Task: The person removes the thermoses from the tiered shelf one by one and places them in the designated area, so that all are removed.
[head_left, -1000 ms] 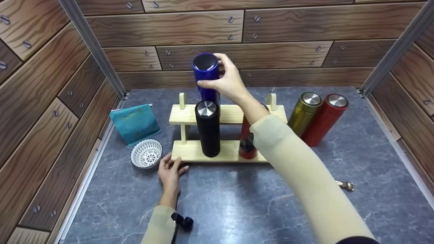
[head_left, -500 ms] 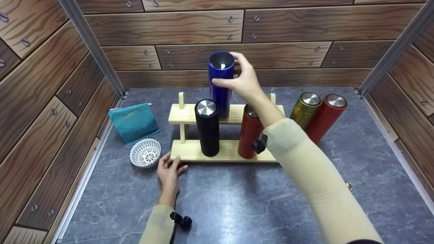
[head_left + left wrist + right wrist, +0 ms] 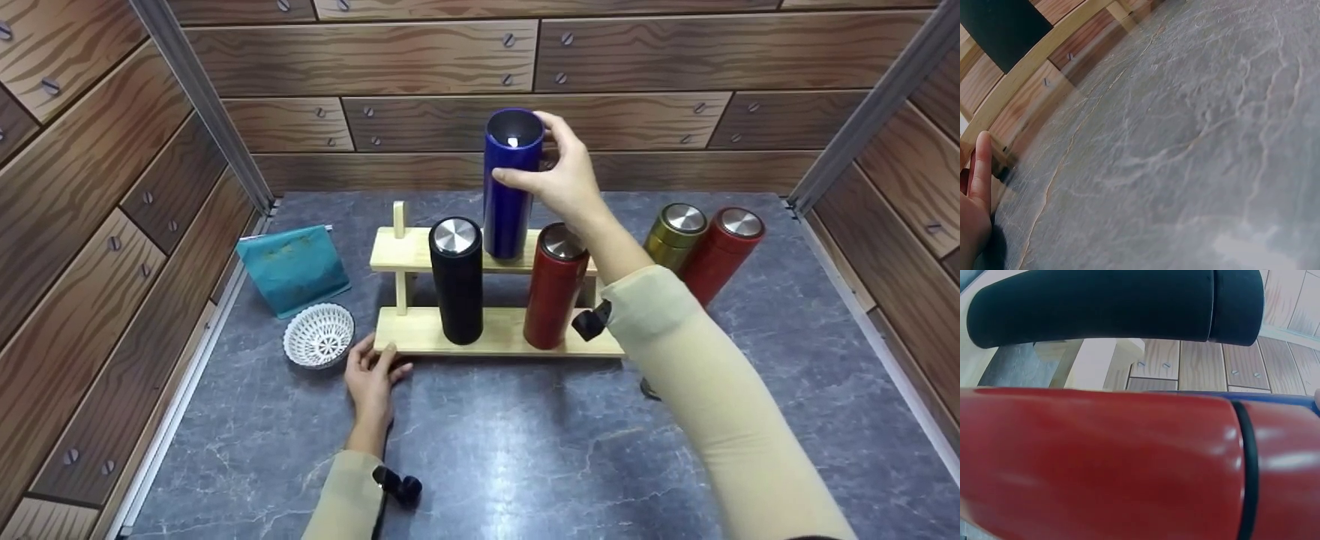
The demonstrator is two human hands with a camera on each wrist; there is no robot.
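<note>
A blue thermos bottle (image 3: 506, 202) stands upright at the upper tier of a two-tier wooden rack (image 3: 412, 341). My right hand (image 3: 562, 172) grips it near its dark top, thumb in front and fingers behind. On the lower tier stand a black thermos (image 3: 457, 292) and a red thermos (image 3: 551, 300), both upright with silver lids. My left hand (image 3: 371, 379) holds the front left corner of the rack; in the left wrist view a finger (image 3: 981, 169) lies against the board. The red thermos (image 3: 1106, 461) fills most of the right wrist view, hiding the right hand's grip.
A green-gold thermos (image 3: 675, 236) and another red thermos (image 3: 724, 255) stand to the rack's right, behind my right arm. Left of the rack are a white openwork bowl (image 3: 320, 337) and a teal pouch (image 3: 296, 270). A small object (image 3: 649, 389) is mostly hidden under the right sleeve.
My right hand has carried the blue thermos to the right along the upper tier, from behind the black thermos to the gap between black and red. The left hand stays at the corner.
</note>
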